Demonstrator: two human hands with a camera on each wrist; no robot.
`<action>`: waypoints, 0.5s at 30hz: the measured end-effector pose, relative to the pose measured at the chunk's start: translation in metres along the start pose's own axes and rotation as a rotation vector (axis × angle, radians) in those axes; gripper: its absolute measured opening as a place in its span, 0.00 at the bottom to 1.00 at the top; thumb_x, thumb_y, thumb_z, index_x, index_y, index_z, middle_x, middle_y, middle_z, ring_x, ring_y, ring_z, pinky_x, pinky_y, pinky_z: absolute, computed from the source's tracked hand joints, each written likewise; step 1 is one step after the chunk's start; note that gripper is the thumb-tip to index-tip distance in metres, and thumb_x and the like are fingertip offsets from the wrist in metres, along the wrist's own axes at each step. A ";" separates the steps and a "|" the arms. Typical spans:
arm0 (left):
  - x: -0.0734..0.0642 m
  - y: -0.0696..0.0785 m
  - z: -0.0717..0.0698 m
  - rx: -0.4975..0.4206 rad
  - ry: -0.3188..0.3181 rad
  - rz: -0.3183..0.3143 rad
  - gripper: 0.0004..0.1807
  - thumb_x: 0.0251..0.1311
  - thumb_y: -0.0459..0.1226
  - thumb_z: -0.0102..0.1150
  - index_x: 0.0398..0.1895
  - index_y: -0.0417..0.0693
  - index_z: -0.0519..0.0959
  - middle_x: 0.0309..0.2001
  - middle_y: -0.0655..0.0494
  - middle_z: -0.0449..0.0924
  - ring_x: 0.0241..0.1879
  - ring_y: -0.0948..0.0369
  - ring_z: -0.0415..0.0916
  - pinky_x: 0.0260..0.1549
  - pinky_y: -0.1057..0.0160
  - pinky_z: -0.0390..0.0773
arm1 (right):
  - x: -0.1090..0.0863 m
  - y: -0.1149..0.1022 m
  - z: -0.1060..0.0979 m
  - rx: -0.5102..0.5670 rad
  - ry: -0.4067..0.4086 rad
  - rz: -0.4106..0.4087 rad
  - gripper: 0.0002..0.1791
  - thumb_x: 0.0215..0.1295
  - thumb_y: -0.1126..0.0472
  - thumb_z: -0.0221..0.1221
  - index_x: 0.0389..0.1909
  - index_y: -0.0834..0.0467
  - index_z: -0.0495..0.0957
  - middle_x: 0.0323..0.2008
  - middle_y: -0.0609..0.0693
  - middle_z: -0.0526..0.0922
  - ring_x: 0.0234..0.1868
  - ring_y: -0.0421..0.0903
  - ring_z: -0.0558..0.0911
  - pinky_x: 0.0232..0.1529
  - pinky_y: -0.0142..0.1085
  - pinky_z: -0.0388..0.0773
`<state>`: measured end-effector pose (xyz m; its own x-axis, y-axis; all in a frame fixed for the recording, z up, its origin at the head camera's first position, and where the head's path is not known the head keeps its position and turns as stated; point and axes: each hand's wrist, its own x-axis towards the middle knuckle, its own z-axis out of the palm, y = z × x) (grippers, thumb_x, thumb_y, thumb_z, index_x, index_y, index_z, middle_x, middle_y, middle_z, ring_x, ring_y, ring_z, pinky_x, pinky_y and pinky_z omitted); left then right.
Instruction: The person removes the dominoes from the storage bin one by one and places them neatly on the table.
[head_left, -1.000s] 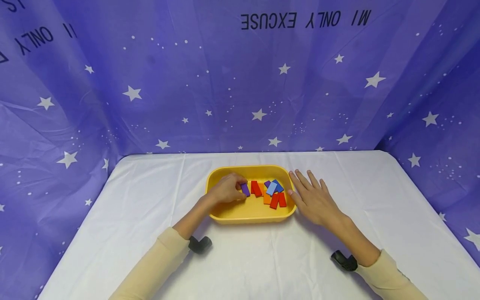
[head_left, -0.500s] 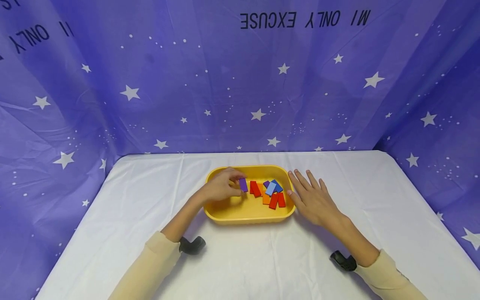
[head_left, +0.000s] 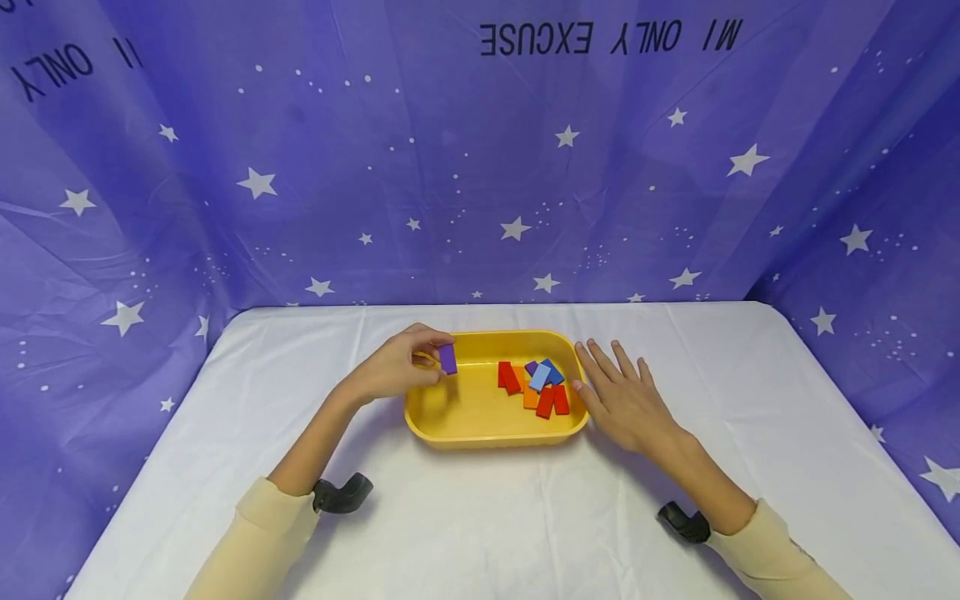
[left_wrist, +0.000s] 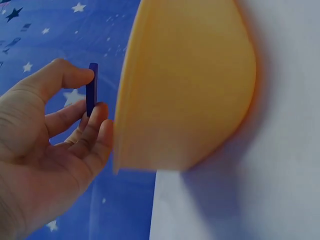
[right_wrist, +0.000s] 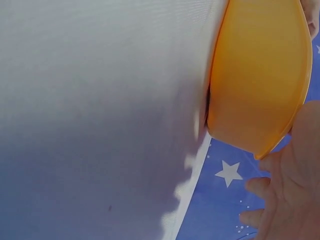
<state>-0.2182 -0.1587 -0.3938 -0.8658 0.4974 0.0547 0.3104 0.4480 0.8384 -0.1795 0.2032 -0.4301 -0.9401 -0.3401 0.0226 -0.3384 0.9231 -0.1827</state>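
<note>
My left hand [head_left: 397, 363] pinches a purple rectangular tile [head_left: 447, 359] between thumb and fingers, over the left end of a yellow tray [head_left: 472, 421]. In the left wrist view the thin tile [left_wrist: 92, 90] stands edge-on, held above the level of the rim. My right hand [head_left: 630, 400] lies with straight, spread fingers against the tray's right end; the right wrist view shows its fingers at the rim. Inside the tray's right half lie several loose tiles: red [head_left: 547, 402], orange [head_left: 531, 395], light blue [head_left: 540, 377], darker blue [head_left: 554, 372] and a partly covered purple one [head_left: 532, 367].
The tray stands on a white cloth-covered table [head_left: 480, 517]. A purple-blue curtain [head_left: 420, 167] with stars and lettering hangs behind and on both sides. Each wrist carries a black device [head_left: 342, 493].
My left hand has lifted the purple tile from the tray floor and carried it left to the tray's left end. My right hand stays where it was.
</note>
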 end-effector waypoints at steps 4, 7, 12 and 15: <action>-0.013 -0.006 -0.013 -0.031 0.020 0.003 0.28 0.52 0.27 0.63 0.61 0.31 0.75 0.51 0.44 0.73 0.48 0.51 0.75 0.55 0.53 0.77 | 0.000 0.000 0.000 -0.016 -0.004 0.001 0.36 0.79 0.43 0.40 0.80 0.53 0.45 0.78 0.57 0.48 0.77 0.65 0.42 0.67 0.69 0.35; -0.025 -0.011 -0.023 -0.046 0.039 -0.005 0.28 0.53 0.27 0.64 0.61 0.31 0.75 0.54 0.42 0.72 0.50 0.50 0.74 0.57 0.51 0.75 | 0.001 -0.001 0.000 -0.018 -0.009 0.006 0.36 0.79 0.43 0.40 0.80 0.53 0.45 0.78 0.56 0.48 0.77 0.64 0.41 0.68 0.68 0.33; -0.046 -0.021 -0.035 -0.039 0.089 -0.025 0.28 0.56 0.27 0.65 0.62 0.34 0.75 0.56 0.42 0.72 0.52 0.49 0.74 0.58 0.50 0.73 | 0.001 -0.003 0.000 -0.022 -0.015 0.015 0.36 0.79 0.44 0.40 0.80 0.54 0.45 0.79 0.56 0.47 0.77 0.64 0.40 0.68 0.67 0.30; -0.057 -0.029 -0.039 -0.030 0.104 -0.039 0.28 0.57 0.28 0.66 0.63 0.34 0.75 0.56 0.42 0.72 0.53 0.49 0.74 0.58 0.49 0.73 | 0.001 -0.004 -0.001 -0.036 -0.016 0.014 0.36 0.79 0.44 0.40 0.80 0.54 0.45 0.79 0.56 0.46 0.77 0.63 0.40 0.69 0.66 0.29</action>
<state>-0.1932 -0.2295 -0.3999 -0.9136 0.3992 0.0765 0.2649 0.4421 0.8570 -0.1790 0.1997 -0.4285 -0.9441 -0.3296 0.0049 -0.3267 0.9335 -0.1478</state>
